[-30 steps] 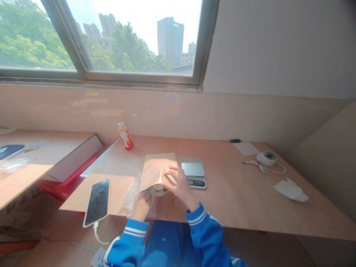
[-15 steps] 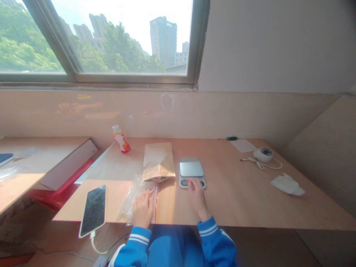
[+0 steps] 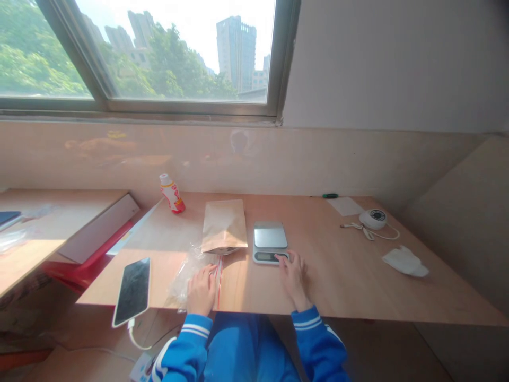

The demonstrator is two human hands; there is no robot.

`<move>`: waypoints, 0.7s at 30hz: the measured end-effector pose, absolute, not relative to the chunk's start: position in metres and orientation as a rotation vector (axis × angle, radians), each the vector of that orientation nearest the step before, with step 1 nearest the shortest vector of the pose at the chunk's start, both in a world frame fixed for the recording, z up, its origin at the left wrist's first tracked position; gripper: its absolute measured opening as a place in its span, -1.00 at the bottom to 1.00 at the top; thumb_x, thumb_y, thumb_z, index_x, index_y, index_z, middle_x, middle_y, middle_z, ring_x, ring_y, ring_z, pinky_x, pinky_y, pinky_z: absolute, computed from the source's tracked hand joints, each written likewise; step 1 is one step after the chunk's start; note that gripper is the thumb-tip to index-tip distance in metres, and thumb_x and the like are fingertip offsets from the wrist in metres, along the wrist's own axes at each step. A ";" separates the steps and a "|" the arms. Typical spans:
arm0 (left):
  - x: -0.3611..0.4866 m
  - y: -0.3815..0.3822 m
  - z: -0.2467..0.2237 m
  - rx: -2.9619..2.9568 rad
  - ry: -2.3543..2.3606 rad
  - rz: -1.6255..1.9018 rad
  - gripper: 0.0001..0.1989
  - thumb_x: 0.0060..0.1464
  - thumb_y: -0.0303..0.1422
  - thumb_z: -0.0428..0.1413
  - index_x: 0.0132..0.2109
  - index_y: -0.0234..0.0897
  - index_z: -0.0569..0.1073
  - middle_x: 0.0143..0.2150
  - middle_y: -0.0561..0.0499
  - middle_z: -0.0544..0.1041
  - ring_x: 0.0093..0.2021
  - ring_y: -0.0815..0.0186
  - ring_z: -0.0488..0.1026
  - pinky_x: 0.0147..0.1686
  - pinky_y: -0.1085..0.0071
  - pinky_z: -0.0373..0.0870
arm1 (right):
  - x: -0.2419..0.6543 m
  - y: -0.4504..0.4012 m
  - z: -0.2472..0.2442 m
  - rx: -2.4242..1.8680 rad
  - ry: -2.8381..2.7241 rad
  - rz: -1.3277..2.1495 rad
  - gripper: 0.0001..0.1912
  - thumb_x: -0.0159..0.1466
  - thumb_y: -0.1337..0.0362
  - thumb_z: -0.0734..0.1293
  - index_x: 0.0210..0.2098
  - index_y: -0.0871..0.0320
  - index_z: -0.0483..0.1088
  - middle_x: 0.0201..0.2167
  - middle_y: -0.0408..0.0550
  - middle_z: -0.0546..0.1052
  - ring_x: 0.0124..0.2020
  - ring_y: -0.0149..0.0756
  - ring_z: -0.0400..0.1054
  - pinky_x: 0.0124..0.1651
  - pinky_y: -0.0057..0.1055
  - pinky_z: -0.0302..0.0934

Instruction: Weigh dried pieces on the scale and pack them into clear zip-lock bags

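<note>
My left hand lies on a clear plastic zip bag near the desk's front edge, its fingertips by the bag's red seal strip. Just beyond that hand, a kraft paper pouch lies flat on the wooden desk, touching nothing I hold. My right hand is at the front edge of a small digital kitchen scale, with its fingertips at or on the scale's display. Neither hand appears to grip anything.
A red-and-white drink bottle stands behind the bag. Left of it lies a smartphone with a white cable. On the right are a round white device with a cord and crumpled white tissue. A lower desk sits at left.
The pouch has gone from being lifted under my right hand to lying flat on the desk. My right hand has moved off it to the scale's front edge. My left hand now rests on the plastic bag.
</note>
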State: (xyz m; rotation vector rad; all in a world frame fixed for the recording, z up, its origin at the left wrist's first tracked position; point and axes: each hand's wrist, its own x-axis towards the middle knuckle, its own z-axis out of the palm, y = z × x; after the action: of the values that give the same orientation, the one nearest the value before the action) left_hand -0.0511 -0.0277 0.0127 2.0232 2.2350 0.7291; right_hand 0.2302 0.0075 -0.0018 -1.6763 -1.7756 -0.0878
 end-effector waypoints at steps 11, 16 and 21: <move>-0.051 -0.029 0.013 2.034 2.217 0.734 -0.68 0.16 -0.43 -0.12 -0.05 -0.21 0.45 0.01 -0.07 0.51 -0.02 0.17 0.41 -0.08 0.24 0.26 | 0.225 0.003 0.013 -1.668 -1.867 -0.122 -0.61 0.38 0.20 0.04 -0.18 0.08 0.49 -0.11 0.12 0.38 -0.18 -0.09 0.27 -0.15 -0.12 0.18; -0.053 -0.028 0.010 2.043 2.204 0.777 -0.69 0.16 -0.42 -0.12 -0.05 -0.21 0.46 0.01 -0.08 0.52 -0.02 0.18 0.41 -0.06 0.25 0.26 | 0.243 0.008 0.002 -1.639 -1.258 0.058 -0.53 0.36 0.11 0.03 -0.19 0.19 0.50 -0.26 0.13 0.37 -0.21 -0.11 0.30 -0.13 -0.18 0.20; -0.054 -0.027 0.006 2.054 2.220 0.767 -0.69 0.16 -0.42 -0.11 -0.05 -0.21 0.46 0.00 -0.06 0.52 -0.05 0.17 0.42 -0.09 0.24 0.26 | 0.258 0.010 -0.005 -1.696 -0.758 0.268 -0.47 0.32 0.06 0.00 -0.38 0.23 0.48 -0.43 0.02 0.37 -0.40 -0.20 0.27 -0.27 -0.27 0.19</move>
State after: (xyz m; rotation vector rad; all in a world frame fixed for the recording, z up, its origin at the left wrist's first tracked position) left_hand -0.0540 -0.0272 0.0060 2.0543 2.2204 0.7668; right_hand 0.2582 0.0096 -0.0050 -1.6956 -0.7576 0.2679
